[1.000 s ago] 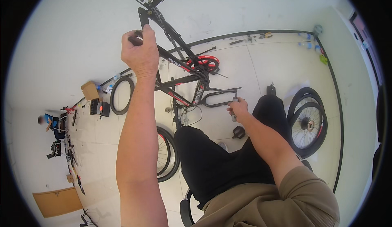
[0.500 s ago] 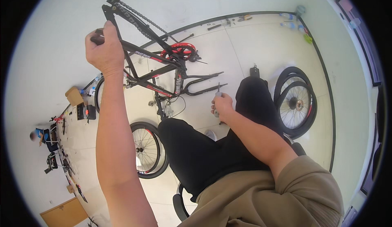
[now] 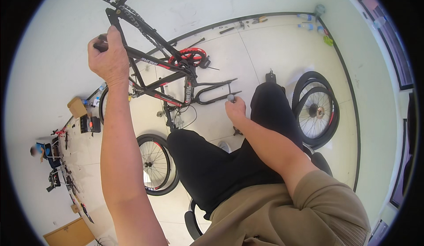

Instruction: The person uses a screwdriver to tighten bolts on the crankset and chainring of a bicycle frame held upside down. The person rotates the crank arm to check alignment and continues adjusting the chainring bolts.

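My left hand (image 3: 109,60) is raised, its fingers wrapped round a black part of the bicycle frame (image 3: 152,61); the fingers hide exactly which part. The frame is black with red and white markings, with a red chainring (image 3: 197,57), a chain (image 3: 139,24) and a fork (image 3: 214,99) attached. My right hand (image 3: 237,109) is closed on a grey-handled screwdriver (image 3: 230,98) beside the fork ends. Its thin shaft points away from me, across the fork legs, and most of the handle is inside my fist. Whether the shaft touches the fork I cannot tell.
A wheel with its tyre (image 3: 154,164) lies left of my knees, and more wheels (image 3: 317,111) lean at the right. Hand tools such as a hammer (image 3: 233,28) and pliers (image 3: 259,20) lie along the far wall near bottles (image 3: 304,26). A cardboard box (image 3: 77,107) stands left.
My right hand has turned and moved slightly away from me and left, bringing the screwdriver nearer the fork. My left hand keeps its hold; the whole view has shifted slightly.
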Demonstrator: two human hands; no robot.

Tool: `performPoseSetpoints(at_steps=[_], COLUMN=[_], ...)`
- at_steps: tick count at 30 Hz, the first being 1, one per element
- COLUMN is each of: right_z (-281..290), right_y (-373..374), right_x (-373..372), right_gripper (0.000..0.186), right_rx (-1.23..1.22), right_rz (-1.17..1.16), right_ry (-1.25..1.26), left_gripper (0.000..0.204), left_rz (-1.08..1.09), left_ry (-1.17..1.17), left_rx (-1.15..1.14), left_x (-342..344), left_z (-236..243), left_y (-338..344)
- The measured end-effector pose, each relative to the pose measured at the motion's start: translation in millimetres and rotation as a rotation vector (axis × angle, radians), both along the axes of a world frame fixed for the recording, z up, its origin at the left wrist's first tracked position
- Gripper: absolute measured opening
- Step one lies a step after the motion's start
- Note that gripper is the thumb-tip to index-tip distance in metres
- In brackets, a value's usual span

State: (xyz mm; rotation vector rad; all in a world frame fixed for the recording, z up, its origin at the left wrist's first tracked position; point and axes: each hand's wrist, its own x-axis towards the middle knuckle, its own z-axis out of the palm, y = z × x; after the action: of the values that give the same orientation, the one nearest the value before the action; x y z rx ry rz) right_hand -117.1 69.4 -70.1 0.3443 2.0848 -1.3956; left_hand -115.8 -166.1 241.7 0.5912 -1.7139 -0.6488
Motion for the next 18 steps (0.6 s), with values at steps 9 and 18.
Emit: performPoseSetpoints(at_steps=[9,18], right_z=[-37.4,21.0], right_y=[2.9,3.4], right_x=[-17.5,-49.0], right_gripper=[0.037,0.037], right_rx=[-0.108,-0.053], right_rz=[-0.104,-0.005], right_ry=[0.182,0.319], left_gripper=[0.026,0.035], left_rz=[-0.277,-0.289], left_ry=[0.004,-0.049], left_rx=[0.07,0.03], left_x=[4.8,9.2], left_z=[-2.3,-2.3], left_y=[0.7,-18.0])
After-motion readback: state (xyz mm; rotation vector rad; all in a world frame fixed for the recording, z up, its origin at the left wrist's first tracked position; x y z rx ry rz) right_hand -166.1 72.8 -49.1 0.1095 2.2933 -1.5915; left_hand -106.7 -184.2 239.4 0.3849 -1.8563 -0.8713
